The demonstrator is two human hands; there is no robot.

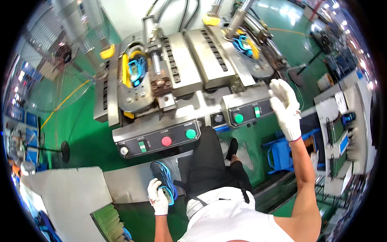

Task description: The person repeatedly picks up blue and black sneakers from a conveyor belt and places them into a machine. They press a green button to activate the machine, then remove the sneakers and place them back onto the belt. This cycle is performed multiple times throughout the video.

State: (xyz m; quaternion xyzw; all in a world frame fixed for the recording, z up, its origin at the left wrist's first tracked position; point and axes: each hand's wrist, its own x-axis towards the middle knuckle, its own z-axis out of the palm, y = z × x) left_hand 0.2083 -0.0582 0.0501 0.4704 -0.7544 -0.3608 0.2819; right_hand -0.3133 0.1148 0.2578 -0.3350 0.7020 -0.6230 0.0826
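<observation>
We begin at the person's left hand (pixel 157 197), in a white knitted glove at the lower centre-left of the frame. Its fingers close on the heel end of a black fabric shoe with bright blue trim and sole (pixel 164 177), whose toe points toward the top of the frame. The shoe lies over a grey metal ledge (pixel 129 187); we cannot tell whether it rests there.

The right hand (pixel 285 107), likewise gloved in white, is raised at the centre-right, empty, its fingers extended, near the end of a black rectangular control panel with a green button (pixel 247 114).

We judge the step in hand to be handling the shoe beside the machine; any further move of it calls for a secure heel grip and a free path past the panels.

Farther out, a bright blue shoe-like item (pixel 138 69) sits in the steel left station, upper left of centre, and a similar blue-laced item (pixel 243 44) in the right station, at upper centre-right.

As to writing, we note small pale labels on a longer black control panel with red and green buttons (pixel 178 138) at centre-left, too small to read. We make out no brand.
</observation>
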